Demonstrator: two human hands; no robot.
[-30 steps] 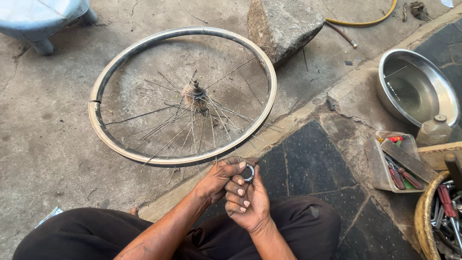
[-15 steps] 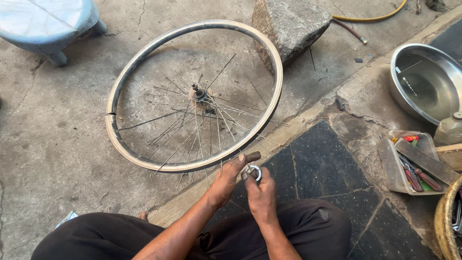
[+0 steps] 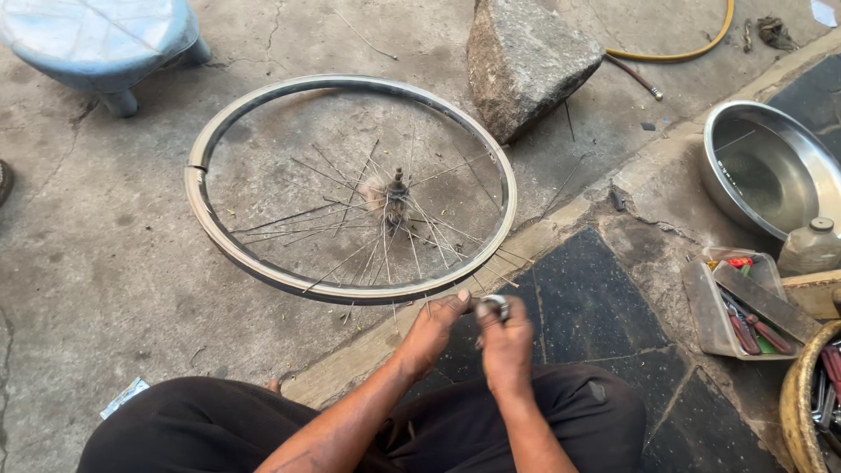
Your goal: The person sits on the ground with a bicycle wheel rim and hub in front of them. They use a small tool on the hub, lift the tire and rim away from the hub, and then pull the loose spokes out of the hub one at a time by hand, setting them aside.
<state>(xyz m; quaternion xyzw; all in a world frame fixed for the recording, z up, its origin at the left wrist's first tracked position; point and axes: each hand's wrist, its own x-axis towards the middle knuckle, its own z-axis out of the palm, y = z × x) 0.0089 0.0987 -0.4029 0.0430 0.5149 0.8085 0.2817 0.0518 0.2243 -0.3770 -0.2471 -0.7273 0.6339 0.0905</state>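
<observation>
Pinching a small metal ring [image 3: 496, 304] between them, the left hand [image 3: 431, 331] and right hand [image 3: 505, 346] meet above the person's lap, both closed on the part. Just beyond the fingers lies a spoked bicycle wheel [image 3: 350, 188] flat on the concrete, with a large stone [image 3: 526, 61] far right of it and a steel basin [image 3: 766, 166] at the right.

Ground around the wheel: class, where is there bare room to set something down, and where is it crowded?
Bare concrete lies left of the wheel rim, below the blue stool. The dark tiles before the tool tray are free. Crowded: right edge, around the metal basin.
</observation>
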